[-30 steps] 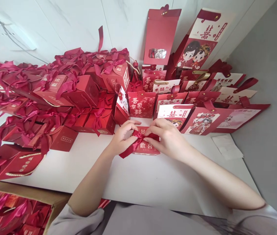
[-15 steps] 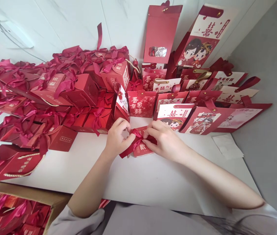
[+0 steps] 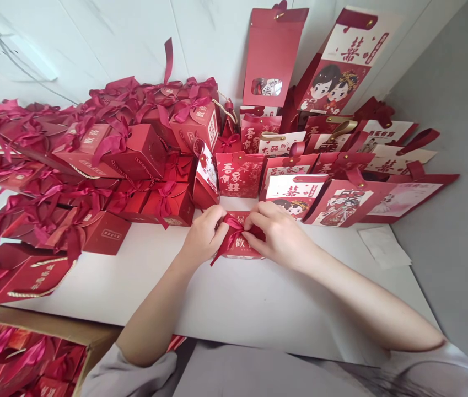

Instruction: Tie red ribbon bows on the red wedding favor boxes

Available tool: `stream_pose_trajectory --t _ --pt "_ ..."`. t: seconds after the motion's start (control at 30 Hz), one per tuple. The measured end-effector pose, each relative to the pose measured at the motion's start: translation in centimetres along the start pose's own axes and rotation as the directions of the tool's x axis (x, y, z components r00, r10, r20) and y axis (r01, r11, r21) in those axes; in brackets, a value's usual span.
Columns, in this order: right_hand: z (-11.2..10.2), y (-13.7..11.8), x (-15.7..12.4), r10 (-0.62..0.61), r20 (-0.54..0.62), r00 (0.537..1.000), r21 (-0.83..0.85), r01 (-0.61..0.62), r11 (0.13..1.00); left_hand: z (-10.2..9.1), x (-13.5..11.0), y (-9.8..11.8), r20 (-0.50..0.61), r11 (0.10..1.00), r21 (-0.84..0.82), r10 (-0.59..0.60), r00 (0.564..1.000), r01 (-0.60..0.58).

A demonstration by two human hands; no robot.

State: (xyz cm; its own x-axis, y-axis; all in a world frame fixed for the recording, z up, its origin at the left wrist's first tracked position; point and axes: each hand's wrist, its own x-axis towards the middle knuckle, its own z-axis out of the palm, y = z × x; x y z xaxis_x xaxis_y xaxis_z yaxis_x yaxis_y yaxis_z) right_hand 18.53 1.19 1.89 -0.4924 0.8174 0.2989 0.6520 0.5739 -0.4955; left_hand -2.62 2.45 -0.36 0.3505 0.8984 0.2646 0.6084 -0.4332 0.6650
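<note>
A small red gift box [image 3: 245, 252] with pale printed characters lies on the white table between my hands. Across its top runs a dark red ribbon [image 3: 234, 225], looped into a bow, with one tail hanging over the near left side. My left hand [image 3: 204, 234] pinches the bow's left loop between thumb and fingers. On the right, my right hand [image 3: 277, 234] has its fingertips closed on the ribbon's other side, and it covers the box's right part. How the knot sits between the fingers is partly hidden.
Many red boxes with bows [image 3: 109, 146] are piled at the left. Upright red and white gift bags [image 3: 337, 204] stand behind and right, near the wall. A cardboard carton [image 3: 93, 342] of more boxes is at lower left. White paper [image 3: 385, 246] lies at right.
The bow's loops have been drawn in closer to the knot, and the left tail now hangs down. My left hand has shifted slightly right; the box appears turned a little straighter.
</note>
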Motion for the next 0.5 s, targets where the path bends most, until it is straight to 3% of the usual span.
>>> stream_pose_trajectory --t 0.27,0.5 --pt "-0.08 -0.05 0.06 0.006 -0.003 1.0 -0.015 -0.006 1.0 0.38 -0.25 -0.37 -0.039 0.986 0.159 0.059 0.998 -0.052" --pt "0.04 0.02 -0.01 0.009 0.006 1.0 -0.042 -0.009 0.999 0.41 -0.16 -0.39 -0.059 0.993 0.116 0.02 0.998 -0.013"
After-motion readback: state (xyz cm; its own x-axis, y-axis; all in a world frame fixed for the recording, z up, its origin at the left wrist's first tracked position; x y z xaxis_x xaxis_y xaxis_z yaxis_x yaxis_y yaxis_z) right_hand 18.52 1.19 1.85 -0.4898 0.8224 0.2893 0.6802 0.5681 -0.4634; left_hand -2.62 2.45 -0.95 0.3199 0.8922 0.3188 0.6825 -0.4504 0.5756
